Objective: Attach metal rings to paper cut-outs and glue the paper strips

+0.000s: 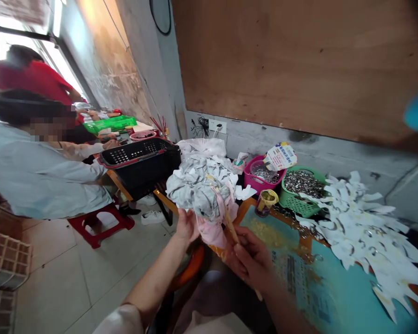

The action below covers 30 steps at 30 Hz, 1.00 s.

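A heap of crumpled grey cloth [193,188] lies in front of me at the table's left end, with pink cloth [212,232] hanging at its near side. At the lower edge of the heap, my left hand [188,226] is closed on the pink cloth, its fingertips partly hidden. Between the fingers of my right hand [252,257] is a slim wooden stick [231,225], slanting up toward the heap; its upper end lies against the cloth. White cut pieces [245,192] stick out on the heap's right. An open tin [265,202] with a yellowish smeared rim stands beyond my right hand.
Behind the tin are a pink basket [250,178] and a green basket [297,204] of small metal parts. White cut pieces with rings [362,232] spread over the turquoise mat [337,287]. A black crate [139,171] stands left, beside a seated person [45,171].
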Available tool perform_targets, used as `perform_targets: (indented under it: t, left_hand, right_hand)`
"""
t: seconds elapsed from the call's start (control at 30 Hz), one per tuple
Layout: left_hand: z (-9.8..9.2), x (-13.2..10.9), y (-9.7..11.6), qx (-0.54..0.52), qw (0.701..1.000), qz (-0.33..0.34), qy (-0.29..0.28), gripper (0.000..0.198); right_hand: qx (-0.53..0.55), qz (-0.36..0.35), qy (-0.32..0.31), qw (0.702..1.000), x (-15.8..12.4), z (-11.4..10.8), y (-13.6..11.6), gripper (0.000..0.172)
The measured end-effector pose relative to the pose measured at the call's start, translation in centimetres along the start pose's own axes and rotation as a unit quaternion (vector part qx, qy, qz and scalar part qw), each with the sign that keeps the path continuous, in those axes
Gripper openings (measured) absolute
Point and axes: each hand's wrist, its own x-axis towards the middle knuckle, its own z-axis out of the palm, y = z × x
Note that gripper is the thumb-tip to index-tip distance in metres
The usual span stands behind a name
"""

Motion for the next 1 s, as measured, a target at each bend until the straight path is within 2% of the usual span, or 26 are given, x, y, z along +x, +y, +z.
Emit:
perform_targets:
  t: [0.07,0.13,0.2,0.27,0.33,0.4,0.5,0.57,0.63,0.67,0.73,0.8,0.9,1.0]
  left_hand:
    - [2.8,-0.4,-0.7,-0.022,0.997,-0.058,-0.035,0.079]
    - [5.2,-0.6,-1.5,-0.028,0.993,-0.108,-0.038,0.072]
    - [7.0,-0.1,-2.2,-0.031,0.992,-0.124,-0.006,0.061]
    - [8.0,0.8,-2.8,-0.036,0.995,-0.079,0.055,0.051]
    - [8.4,1.8,-3.2,-0.032,0.993,-0.003,0.112,0.047]
    - [8.3,2.7,-3.6,-0.008,0.989,0.048,0.141,0.048]
    - [7.5,4.2,-3.6,0.047,0.982,0.048,0.176,0.045]
    - [6.7,5.7,-3.1,0.061,0.968,0.058,0.237,0.045]
    - [5.7,7.3,-2.1,0.062,0.948,0.097,0.298,0.046]
    - [5.3,8.0,-1.5,0.065,0.94,0.125,0.31,0.049]
    - [4.9,8.7,-0.7,0.076,0.944,0.159,0.278,0.057]
    - [5.2,8.1,-0.5,0.078,0.961,0.152,0.219,0.057]
    - [6.8,5.3,-1.2,0.048,0.987,0.098,0.122,0.039]
    - [8.1,2.3,-1.8,0.038,0.997,0.049,0.038,0.031]
  right_hand:
    - [-0.049,0.005,0.028,0.998,0.3,0.1,0.6,0.043]
    - [-0.126,-0.008,0.058,0.99,0.4,0.2,1.5,0.042]
    - [-0.187,-0.027,0.089,0.978,0.2,0.0,2.3,0.041]
    - [-0.205,-0.028,0.112,0.972,-0.2,-0.4,3.0,0.041]
    - [-0.189,-0.003,0.119,0.975,-0.7,-0.9,3.3,0.042]
    - [-0.166,0.027,0.113,0.979,-1.4,-1.5,3.1,0.044]
    - [-0.146,0.057,0.103,0.982,-2.9,-2.0,2.4,0.046]
    - [-0.14,0.075,0.105,0.982,-4.3,-2.2,2.1,0.047]
    - [-0.132,0.087,0.119,0.98,-5.8,-2.5,2.0,0.049]
    - [-0.129,0.088,0.134,0.979,-6.4,-2.7,1.9,0.049]
    - [-0.133,0.069,0.173,0.974,-7.1,-3.2,1.7,0.049]
    - [-0.172,0.026,0.192,0.966,-6.5,-3.5,1.1,0.047]
    - [-0.273,-0.042,0.171,0.946,-3.7,-3.6,0.3,0.043]
    - [-0.326,-0.07,0.167,0.928,-0.3,-3.7,0.4,0.043]
